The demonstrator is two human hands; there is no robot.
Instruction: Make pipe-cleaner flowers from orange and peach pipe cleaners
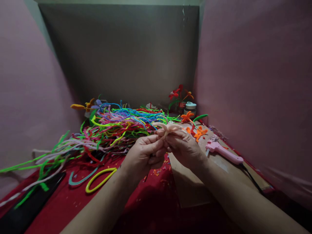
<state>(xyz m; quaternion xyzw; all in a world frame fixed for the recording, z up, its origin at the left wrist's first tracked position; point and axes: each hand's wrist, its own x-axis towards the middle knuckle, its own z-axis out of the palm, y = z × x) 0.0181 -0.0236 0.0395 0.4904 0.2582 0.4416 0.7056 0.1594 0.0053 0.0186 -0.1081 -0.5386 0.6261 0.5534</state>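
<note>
Both hands meet in the middle of the view, raised over the red cloth. My left hand (146, 151) pinches a pale peach pipe cleaner piece (168, 128) between thumb and fingers. My right hand (184, 146) is closed on the same piece from the other side, its fingertips touching those of my left hand. Thin pale loops and ends stick out above the fingertips; the part between the fingers is hidden. Behind the hands lies a large heap of coloured pipe cleaners (122, 120).
A pink glue gun (224, 151) lies on a brown board (187, 182) at the right, near orange flowers (200, 132). A lidded jar (190, 108) stands behind. On the red cloth (80, 208) are a yellow loop (89, 187) and a black object (34, 204).
</note>
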